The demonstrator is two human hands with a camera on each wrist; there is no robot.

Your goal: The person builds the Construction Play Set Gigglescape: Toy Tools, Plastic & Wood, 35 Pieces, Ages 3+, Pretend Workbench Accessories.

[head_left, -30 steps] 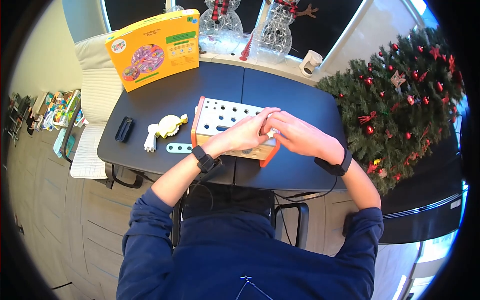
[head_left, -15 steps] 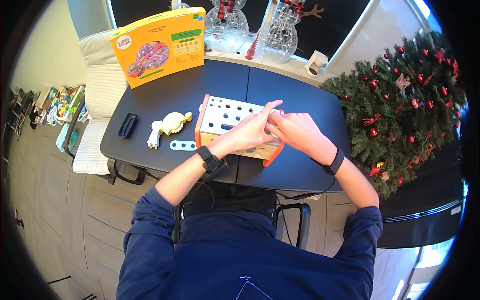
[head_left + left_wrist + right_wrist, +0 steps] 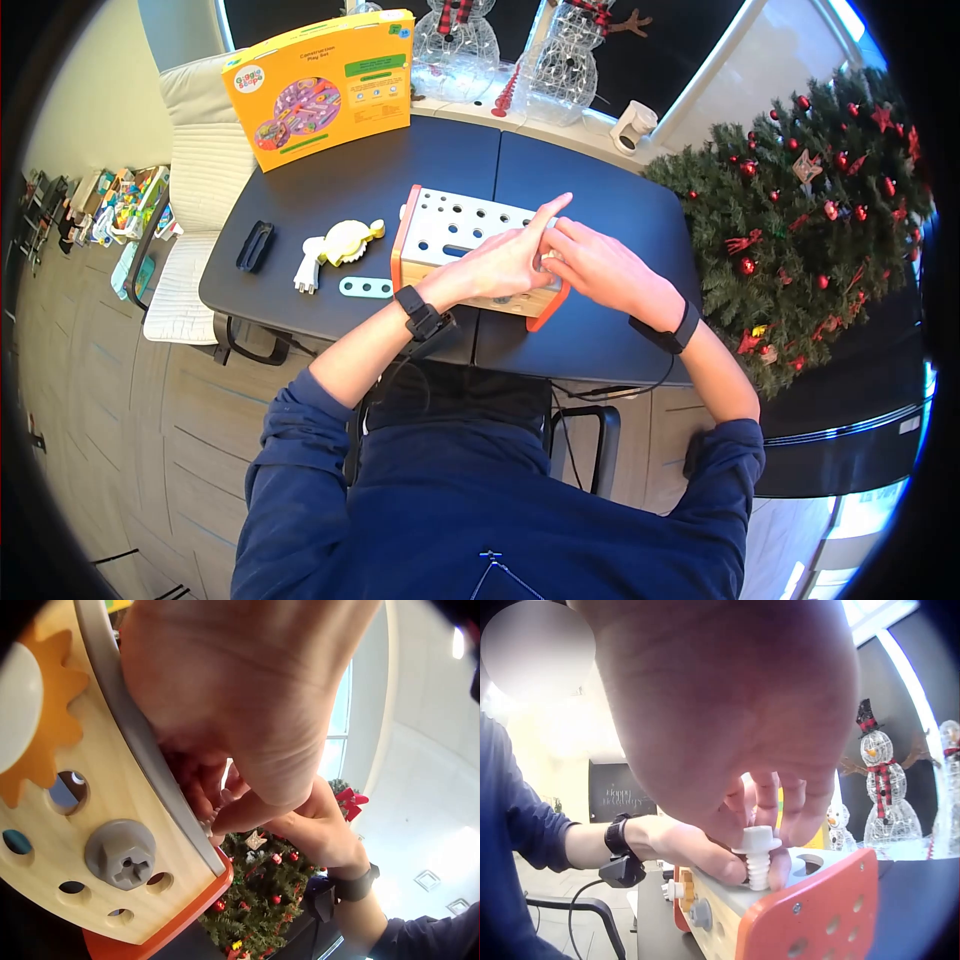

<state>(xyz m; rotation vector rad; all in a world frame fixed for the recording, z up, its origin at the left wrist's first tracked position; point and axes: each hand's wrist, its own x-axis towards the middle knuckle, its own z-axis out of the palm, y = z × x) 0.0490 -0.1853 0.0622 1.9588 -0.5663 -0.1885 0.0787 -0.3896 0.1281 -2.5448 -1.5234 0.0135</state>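
Note:
A pale plastic toy screw [image 3: 758,868] stands upright over the grey top of a wooden toy toolbox [image 3: 425,232] with orange ends. The thumb and a finger of my left hand [image 3: 505,262] pinch its threaded shaft, while the left index finger points straight out. My right hand [image 3: 608,272] bends over from above, its fingers curled around the screw's head. In the head view the hands hide the screw. A grey hex bolt [image 3: 121,855] and an orange gear [image 3: 56,705] sit on the toolbox's side.
Left of the toolbox lie a mint strip with holes [image 3: 365,288], yellow and white toy pieces [image 3: 348,243] and a black tray-like piece [image 3: 256,247]. A yellow box [image 3: 320,90] stands at the back left. A decorated tree [image 3: 800,230] borders the table's right side.
The left index finger has straightened and extends past the right hand. The right fingers have shifted around the screw, which no longer shows in the head view. The toolbox stays put.

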